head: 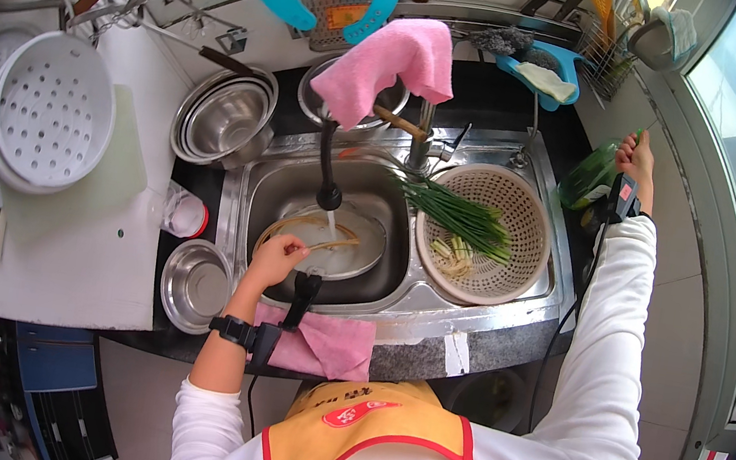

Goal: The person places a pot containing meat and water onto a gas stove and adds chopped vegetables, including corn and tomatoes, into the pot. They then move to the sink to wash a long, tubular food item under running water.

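Observation:
My left hand reaches over the sink basin and pinches a tan, curved band; whether it is the rim of a basket or a loose strip is hard to tell. The band lies at a round metal bowl in the basin. Water runs from the black faucet spout into the bowl. Out to the right, my right hand is closed around the green top of a translucent green plastic bottle beside the sink.
A beige plastic colander holding green scallions sits right of the basin. Nested steel bowls, a smaller steel bowl and a red-lidded jar stand left. A pink cloth drapes over the faucet; another lies at the front edge.

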Motion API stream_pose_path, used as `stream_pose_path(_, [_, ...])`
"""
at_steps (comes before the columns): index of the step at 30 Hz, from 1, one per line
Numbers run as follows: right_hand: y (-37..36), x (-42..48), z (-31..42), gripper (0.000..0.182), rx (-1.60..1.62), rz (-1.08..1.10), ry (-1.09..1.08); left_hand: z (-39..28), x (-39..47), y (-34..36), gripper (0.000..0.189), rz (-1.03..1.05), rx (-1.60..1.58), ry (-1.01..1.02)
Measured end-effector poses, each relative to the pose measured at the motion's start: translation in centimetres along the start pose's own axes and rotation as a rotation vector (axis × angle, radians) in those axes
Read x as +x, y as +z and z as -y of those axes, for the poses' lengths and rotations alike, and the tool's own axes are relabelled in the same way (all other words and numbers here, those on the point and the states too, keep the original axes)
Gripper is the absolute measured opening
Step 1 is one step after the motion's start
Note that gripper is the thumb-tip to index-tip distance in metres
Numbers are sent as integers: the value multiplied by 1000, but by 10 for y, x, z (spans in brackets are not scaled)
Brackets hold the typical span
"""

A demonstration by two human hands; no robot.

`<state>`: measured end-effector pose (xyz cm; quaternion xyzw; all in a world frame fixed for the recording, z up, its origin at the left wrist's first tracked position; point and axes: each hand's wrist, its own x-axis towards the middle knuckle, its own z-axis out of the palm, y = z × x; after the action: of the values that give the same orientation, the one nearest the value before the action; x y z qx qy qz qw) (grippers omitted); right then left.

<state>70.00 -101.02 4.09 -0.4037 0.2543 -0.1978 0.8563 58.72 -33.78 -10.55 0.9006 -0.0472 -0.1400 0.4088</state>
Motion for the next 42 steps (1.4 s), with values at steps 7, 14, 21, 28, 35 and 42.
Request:
stream_pose_path(7, [31,-65,-34,48,13,27,-89,1,-15,1,21,-8,-192,45])
stream_pose_path(14, [83,-268,-297,32,-876,719,-48,-31,-24,0,20,173,-162,60])
stream_pose_path(21, [141,-337,-392,36,-1185,995,-300,-36,-22,-15,18,209,-280,66])
stream_pose_path(28, [114,-304,-368,40,-1269,1486,201,-4,-31,-19,19,244,-232,51])
stream_pose_path(35, [133,-314,-389,43,-1198,1462,230,-10,-26,-19,14,270,-294,65])
stream_pose_path(42, [129,-306,-385,43,-1208,1445,315,-9,-21,-20,13,234,-184,82])
